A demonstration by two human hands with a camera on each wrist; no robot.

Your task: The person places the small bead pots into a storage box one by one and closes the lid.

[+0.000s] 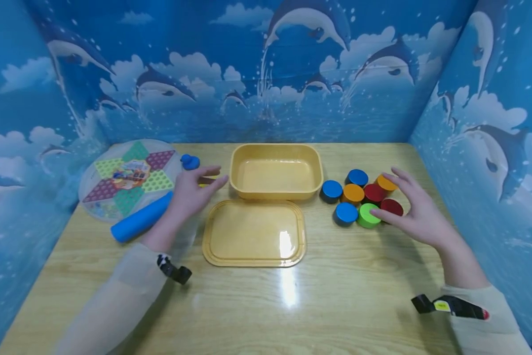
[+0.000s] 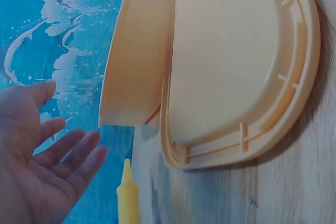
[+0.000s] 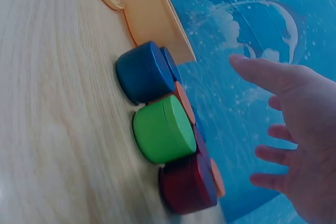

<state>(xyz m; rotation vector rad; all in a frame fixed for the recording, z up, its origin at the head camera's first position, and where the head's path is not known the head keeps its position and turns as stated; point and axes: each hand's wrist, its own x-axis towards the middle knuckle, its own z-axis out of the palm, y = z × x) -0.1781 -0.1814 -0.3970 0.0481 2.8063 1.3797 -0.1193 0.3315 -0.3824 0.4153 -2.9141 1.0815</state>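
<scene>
My left hand [image 1: 190,192] hovers with fingers spread above a blue tube [image 1: 139,219] and holds nothing. A yellow tapered nozzle [image 2: 128,198] shows below this hand in the left wrist view; the hand hides part of the tube. A small blue duck [image 1: 189,161] is just beyond its fingers. On the right, my right hand [image 1: 419,209] is held with thumb and fingers apart over a cluster of round lidded tins. Among these are a green tin [image 3: 164,129], a dark red tin [image 3: 189,184] and a blue tin [image 3: 144,72]. Its palm is bare.
A yellow open box [image 1: 276,177] stands at the back middle, its lid [image 1: 253,231] lying flat in front. Far left lies a round Chinese checkers board [image 1: 159,181]. Dolphin-printed curtains [image 1: 266,118] enclose the table [image 1: 337,296] at the back and sides.
</scene>
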